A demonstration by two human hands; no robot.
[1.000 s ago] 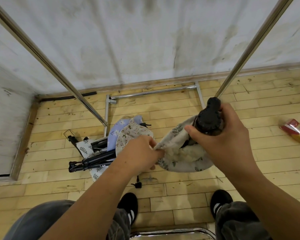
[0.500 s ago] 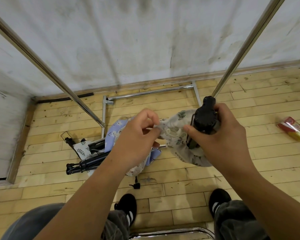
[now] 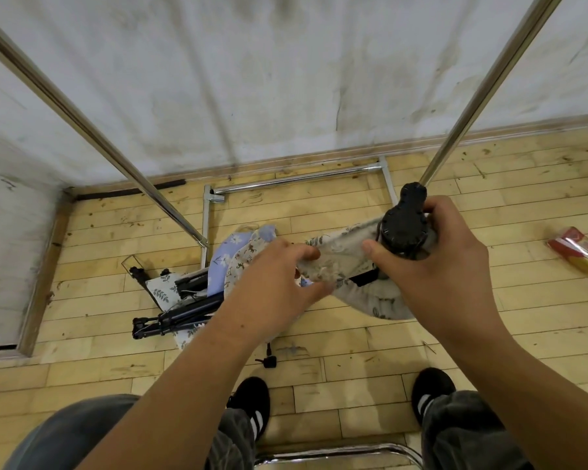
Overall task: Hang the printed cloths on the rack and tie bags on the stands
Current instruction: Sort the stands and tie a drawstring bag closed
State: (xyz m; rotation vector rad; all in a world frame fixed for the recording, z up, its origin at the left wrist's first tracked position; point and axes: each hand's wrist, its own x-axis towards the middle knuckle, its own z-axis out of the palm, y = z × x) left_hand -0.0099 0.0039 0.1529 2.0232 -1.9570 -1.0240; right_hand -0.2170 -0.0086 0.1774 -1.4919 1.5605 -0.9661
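Stained white wall [image 3: 286, 79] and plank floor [image 3: 489, 317] are filling most of the view; chrome rack [image 3: 493, 79] is standing against the wall, two uprights rising either side of the person, base bar lying along the skirting; inside its footprint printed cloths [image 3: 231, 249] are lying in a heap on the floor, tangled with folded stands [image 3: 177, 317]; the bag [image 3: 343, 252], grey leaf print, is hanging clear of the floor, right of that heap and between the two hands, long axis running from lower left to upper right; right hand [image 3: 445, 273] is wrapping round the black head of an upright stand [image 3: 404, 222], thumb pressing the bag's upper end against it; left hand [image 3: 279, 283] is pinching the bag's lower gathered end with curled fingers, outline slightly blurred; so the right hand is sitting on the stand and anchoring, the left is holding the free end off to the left; reading it as the tie not yet made; next move is probably needing that left end brought up and round the stand head toward the right hand; drawstring is not showing clearly; a short black strap-like bit is showing under the right thumb, cannot tell what it is; red-and-yellow packet [image 3: 577, 252] is lying far right on the floor; small black part [image 3: 269, 361] is lying just ahead of the left shoe [image 3: 252, 401].
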